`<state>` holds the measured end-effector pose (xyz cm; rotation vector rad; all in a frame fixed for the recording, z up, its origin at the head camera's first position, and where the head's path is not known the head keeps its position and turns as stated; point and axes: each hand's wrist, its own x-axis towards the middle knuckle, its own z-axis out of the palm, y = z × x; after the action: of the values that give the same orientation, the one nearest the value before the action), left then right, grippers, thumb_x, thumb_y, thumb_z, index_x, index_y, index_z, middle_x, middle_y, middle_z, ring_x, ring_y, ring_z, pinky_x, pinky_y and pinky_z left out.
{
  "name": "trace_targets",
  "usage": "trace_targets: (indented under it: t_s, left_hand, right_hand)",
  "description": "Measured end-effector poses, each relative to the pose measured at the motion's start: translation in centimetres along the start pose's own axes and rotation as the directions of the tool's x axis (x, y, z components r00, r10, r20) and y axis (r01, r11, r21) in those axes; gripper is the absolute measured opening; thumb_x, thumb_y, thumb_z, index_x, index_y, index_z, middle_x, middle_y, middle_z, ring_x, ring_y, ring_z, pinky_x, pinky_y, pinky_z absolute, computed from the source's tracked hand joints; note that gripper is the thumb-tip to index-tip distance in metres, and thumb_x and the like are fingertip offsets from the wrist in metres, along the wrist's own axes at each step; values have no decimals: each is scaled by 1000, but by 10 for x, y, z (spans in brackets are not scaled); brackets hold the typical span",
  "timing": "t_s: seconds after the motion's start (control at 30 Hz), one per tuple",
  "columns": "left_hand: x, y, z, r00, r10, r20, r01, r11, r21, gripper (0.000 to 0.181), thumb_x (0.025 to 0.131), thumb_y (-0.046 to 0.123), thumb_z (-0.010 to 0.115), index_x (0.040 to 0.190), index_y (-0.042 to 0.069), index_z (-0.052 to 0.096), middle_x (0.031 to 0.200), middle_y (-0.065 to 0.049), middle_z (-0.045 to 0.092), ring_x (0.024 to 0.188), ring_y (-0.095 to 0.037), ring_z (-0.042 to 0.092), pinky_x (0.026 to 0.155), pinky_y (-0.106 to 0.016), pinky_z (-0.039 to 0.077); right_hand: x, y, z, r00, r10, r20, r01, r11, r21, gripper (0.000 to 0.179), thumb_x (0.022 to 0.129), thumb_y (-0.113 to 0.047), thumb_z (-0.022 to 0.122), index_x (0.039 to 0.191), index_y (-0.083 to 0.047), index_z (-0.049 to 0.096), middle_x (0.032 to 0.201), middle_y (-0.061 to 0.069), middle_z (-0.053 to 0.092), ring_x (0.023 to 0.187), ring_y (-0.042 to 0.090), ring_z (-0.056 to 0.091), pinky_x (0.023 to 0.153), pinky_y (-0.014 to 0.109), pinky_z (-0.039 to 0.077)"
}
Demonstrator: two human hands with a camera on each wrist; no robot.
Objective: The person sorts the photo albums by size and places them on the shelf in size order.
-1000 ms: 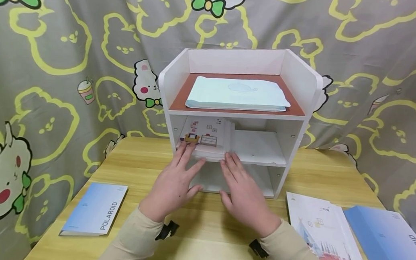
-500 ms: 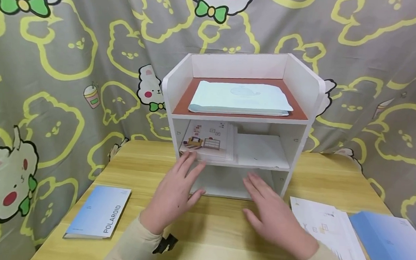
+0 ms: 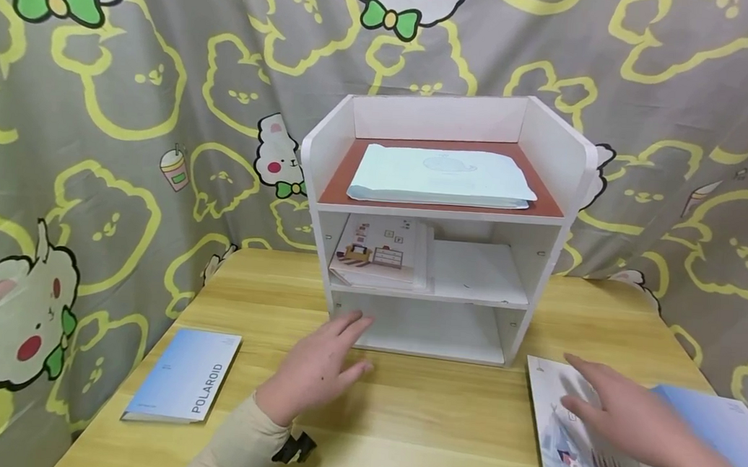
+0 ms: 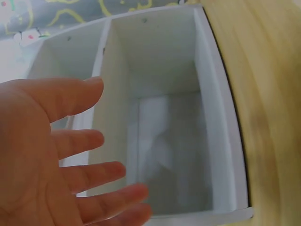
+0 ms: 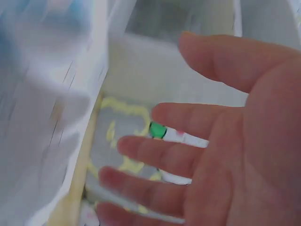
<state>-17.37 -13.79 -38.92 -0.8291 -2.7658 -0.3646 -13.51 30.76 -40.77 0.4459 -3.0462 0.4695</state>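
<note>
My left hand (image 3: 314,371) hovers in front of the lowest compartment of a small white shelf unit (image 3: 425,212), holding nothing. In the left wrist view its fingers (image 4: 94,176) are spread before that compartment. On the right, my right hand (image 3: 634,422) is over a booklet (image 3: 549,427) with an illustrated cover lying on the table, covering part of it. The right wrist view shows its fingers (image 5: 162,153) extended and apart, with nothing in its grasp. More illustrated booklets (image 3: 379,252) lie stacked at the left of the middle shelf.
A pale blue packet with a whale drawing (image 3: 443,177) lies on the unit's top. At the table's left is a blue POLAROID album (image 3: 183,376); a thicker blue one (image 3: 719,420) lies at the far right, partly behind my right hand. A patterned curtain (image 3: 225,129) hangs behind.
My right hand has left the middle shelf's edge and swung right to the booklet on the table. My left hand has dropped from the stacked booklets to the lowest compartment's front.
</note>
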Motion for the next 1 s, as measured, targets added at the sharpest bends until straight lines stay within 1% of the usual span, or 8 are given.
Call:
trace_targets:
  t_s: [0.1, 0.2, 0.33, 0.43, 0.5, 0.6, 0.77, 1.0]
  left_hand:
    - [-1, 0, 4, 998, -13, 65, 15, 999, -37, 73, 95, 51, 65, 155, 14, 42, 151, -12, 48, 132, -30, 52, 104, -48, 47]
    - [-3, 1, 7, 989, -32, 142, 45, 995, -91, 72, 96, 50, 64, 155, 15, 42, 149, -10, 50, 130, -30, 54, 102, -51, 48]
    - [-4, 1, 11, 966, -48, 253, 90, 984, -156, 69, 97, 50, 62, 154, 17, 43, 148, -9, 53, 130, -30, 54, 103, -53, 46]
    - [-3, 0, 15, 949, -44, 313, 107, 976, -187, 66, 98, 51, 60, 153, 16, 45, 143, -7, 57, 126, -26, 58, 103, -52, 46]
    - [-3, -1, 19, 940, -42, 339, 113, 975, -190, 64, 99, 50, 59, 150, 14, 48, 140, -7, 60, 123, -25, 59, 103, -50, 47]
    - [-3, -4, 24, 926, -44, 375, 120, 976, -183, 61, 99, 49, 60, 145, 10, 54, 139, -9, 61, 123, -28, 59, 103, -51, 46]
    - [-4, -7, 32, 903, -41, 427, 121, 980, -161, 58, 97, 52, 62, 135, 9, 62, 129, -9, 63, 115, -27, 61, 96, -48, 51]
    - [-4, -4, 36, 896, -44, 442, 120, 982, -145, 56, 96, 54, 61, 128, 8, 68, 118, -5, 64, 103, -21, 63, 91, -43, 53]
  right_hand:
    - [-6, 21, 0, 998, 40, 42, -40, 999, 15, 72, 98, -43, 66, 144, 9, 46, 132, 35, 56, 118, 56, 53, 89, 67, 46]
    - [-9, 33, 2, 998, 39, 56, -40, 999, 24, 70, 97, -40, 67, 141, 11, 49, 129, 35, 58, 116, 57, 54, 89, 67, 45]
    - [-11, 39, 7, 995, 31, 91, -31, 1000, -1, 63, 95, -40, 69, 133, 10, 59, 125, 36, 60, 116, 57, 55, 91, 67, 45]
    - [-11, 38, 11, 990, 44, 134, -41, 999, -27, 63, 94, -43, 69, 129, 9, 62, 124, 41, 57, 117, 60, 52, 91, 68, 45]
    - [-10, 36, 12, 986, 55, 155, -51, 998, -33, 66, 94, -45, 69, 130, 10, 61, 125, 45, 53, 117, 62, 50, 89, 68, 45]
    - [-8, 34, 14, 981, 65, 182, -61, 998, -28, 74, 92, -48, 70, 134, 12, 56, 129, 49, 46, 117, 64, 48, 87, 67, 46]
    - [-8, 34, 17, 975, 85, 203, -78, 996, -39, 82, 89, -53, 72, 136, 12, 54, 132, 50, 42, 116, 65, 48, 84, 67, 47]
    - [-11, 37, 17, 974, 93, 207, -85, 995, -52, 85, 86, -58, 72, 136, 10, 56, 131, 49, 43, 115, 63, 50, 83, 66, 48]
